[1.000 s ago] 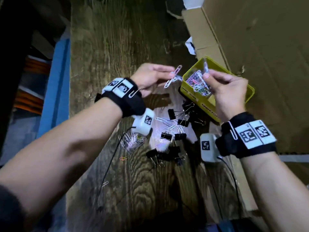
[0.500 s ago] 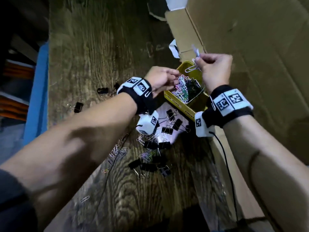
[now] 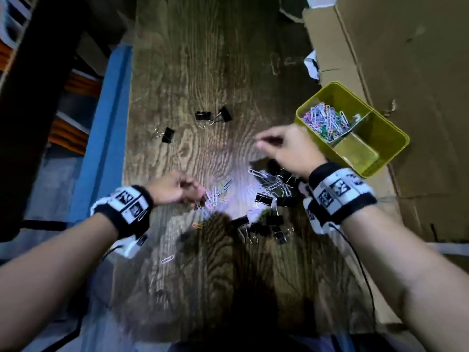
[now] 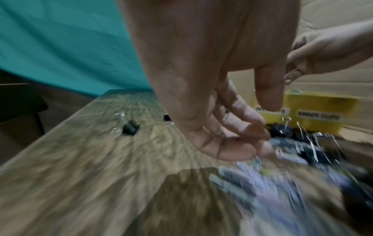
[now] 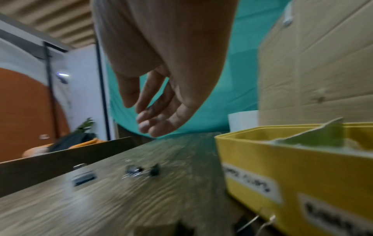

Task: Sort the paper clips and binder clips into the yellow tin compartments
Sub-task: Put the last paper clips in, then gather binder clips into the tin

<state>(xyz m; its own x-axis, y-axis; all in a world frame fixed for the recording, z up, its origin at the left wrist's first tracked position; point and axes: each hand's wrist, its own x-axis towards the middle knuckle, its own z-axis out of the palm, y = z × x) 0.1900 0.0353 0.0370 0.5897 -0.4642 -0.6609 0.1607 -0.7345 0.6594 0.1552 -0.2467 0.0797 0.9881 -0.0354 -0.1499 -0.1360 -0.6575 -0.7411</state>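
The yellow tin (image 3: 390, 138) stands at the table's right edge. Its far-left compartment holds a heap of coloured paper clips (image 3: 326, 120); the near compartment (image 3: 355, 153) looks bare. My left hand (image 3: 200, 196) hangs low over loose paper clips (image 3: 214, 196), fingers loosely curled (image 4: 242, 127), nothing between them. My right hand (image 3: 264, 142) hovers left of the tin (image 5: 262, 151) with relaxed fingers (image 5: 149, 121) and holds nothing. Below the right wrist, black binder clips (image 3: 266, 222) lie heaped on the wood.
Three more binder clips (image 3: 203, 115) lie farther out on the wooden table (image 3: 203, 59). Flattened cardboard (image 3: 406, 47) covers the right side under the tin. A blue edge (image 3: 106, 123) runs along the table's left. One paper clip (image 3: 167, 259) lies alone near me.
Both hands have drawn back from the tin toward the loose clips on the table. The paper clips they held over it are no longer in their fingers.
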